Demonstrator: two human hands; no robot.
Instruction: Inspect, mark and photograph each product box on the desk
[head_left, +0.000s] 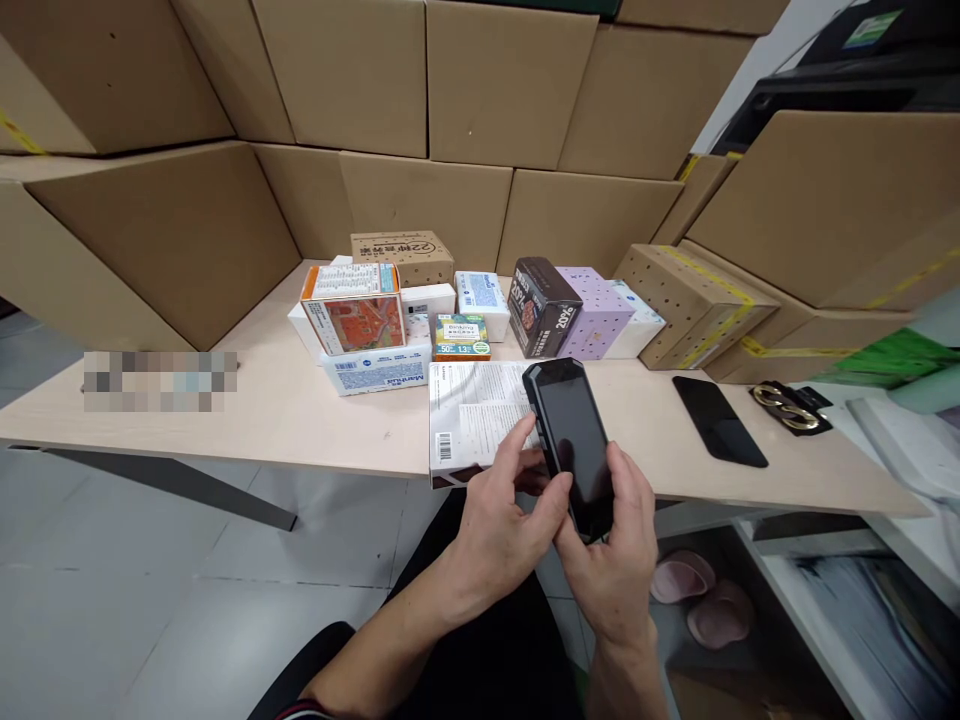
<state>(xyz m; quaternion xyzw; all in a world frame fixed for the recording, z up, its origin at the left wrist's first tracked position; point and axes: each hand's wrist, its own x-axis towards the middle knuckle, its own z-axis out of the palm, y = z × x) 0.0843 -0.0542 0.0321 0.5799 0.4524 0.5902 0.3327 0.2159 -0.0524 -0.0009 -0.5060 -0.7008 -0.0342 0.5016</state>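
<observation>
A black, thick-cased smartphone point(576, 430) is held between my two hands, tilted, its dark screen turned up toward me. My left hand point(506, 510) grips its left side, thumb at the lower edge and fingers along the side. My right hand point(619, 530) closes round the lower right side and bottom corner. Beneath and behind the phone, a white printed box point(480, 400) with a barcode lies at the table's front edge, partly hidden by my left hand and the phone.
On the table point(390, 435) stand an orange box point(356, 320), tissue packs point(382, 368), a dark brown box point(541, 305) and a purple box point(596, 312). A second phone point(718, 420) lies right, beside a gold chain item point(787, 408). Cardboard boxes point(495, 85) wall the back.
</observation>
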